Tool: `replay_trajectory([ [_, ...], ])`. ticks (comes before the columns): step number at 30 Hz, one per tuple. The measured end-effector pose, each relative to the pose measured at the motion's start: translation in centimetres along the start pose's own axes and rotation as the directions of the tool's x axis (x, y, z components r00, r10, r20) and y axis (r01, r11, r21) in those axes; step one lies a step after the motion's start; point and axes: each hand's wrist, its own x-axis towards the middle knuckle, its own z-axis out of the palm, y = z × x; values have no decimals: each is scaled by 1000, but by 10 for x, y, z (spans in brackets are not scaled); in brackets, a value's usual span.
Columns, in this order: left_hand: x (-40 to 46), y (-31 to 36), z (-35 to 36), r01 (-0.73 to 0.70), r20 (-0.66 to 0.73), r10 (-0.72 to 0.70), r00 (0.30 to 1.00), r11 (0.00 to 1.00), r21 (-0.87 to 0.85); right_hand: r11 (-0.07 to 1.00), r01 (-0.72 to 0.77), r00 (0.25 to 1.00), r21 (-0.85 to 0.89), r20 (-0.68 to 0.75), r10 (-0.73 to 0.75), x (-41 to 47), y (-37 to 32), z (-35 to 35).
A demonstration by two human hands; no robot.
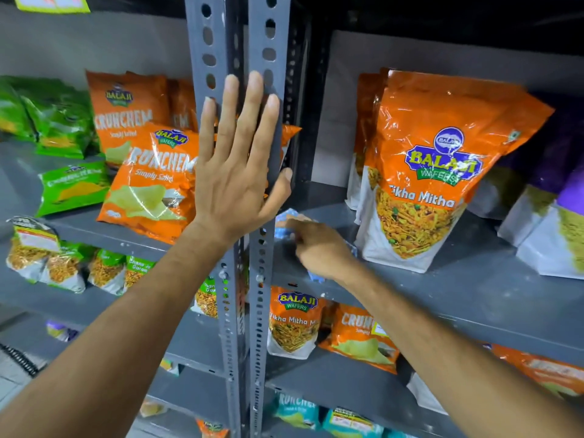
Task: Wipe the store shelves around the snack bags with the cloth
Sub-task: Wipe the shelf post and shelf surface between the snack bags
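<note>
Blue cloth (286,223) lies on the grey shelf (442,279), at its left end, right beside the post (262,184). Only bits of it show, because the right hand (319,248) is on top of it. The fingers (292,220) of that hand are curled down over the cloth and press it onto the shelf.

Just to the right of the hand stands a big orange bag (423,172) with "Tikha Mitha" on it. It stands upright on the same shelf, near the cloth but not touching it. More bags stand behind it, and purple bags (556,191) stand farther right.

The left hand (237,172) is flat against the post. Its fingers (254,99) are spread wide and point up, and the thumb hooks round the post's right edge. It holds nothing else.

Left of the post, on another shelf, are orange chip bags (148,184) and green bags (57,121). The front orange one leans forward. Below both shelves there are more shelves with more snack bags (294,324).
</note>
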Motion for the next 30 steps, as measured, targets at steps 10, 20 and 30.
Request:
replay_trajectory([
  [10,0,-1,1,9,11,-9,1000,1000,-2,885,-169,901,434,-296,317,33,21,-23],
  [20,-3,-3,9,-13,-15,13,1000,1000,8,898,-432,898,-84,-137,419,162,72,11],
  [30,-2,-1,4,10,1,-10,1000,1000,26,997,33,998,65,45,-36,55,23,1],
])
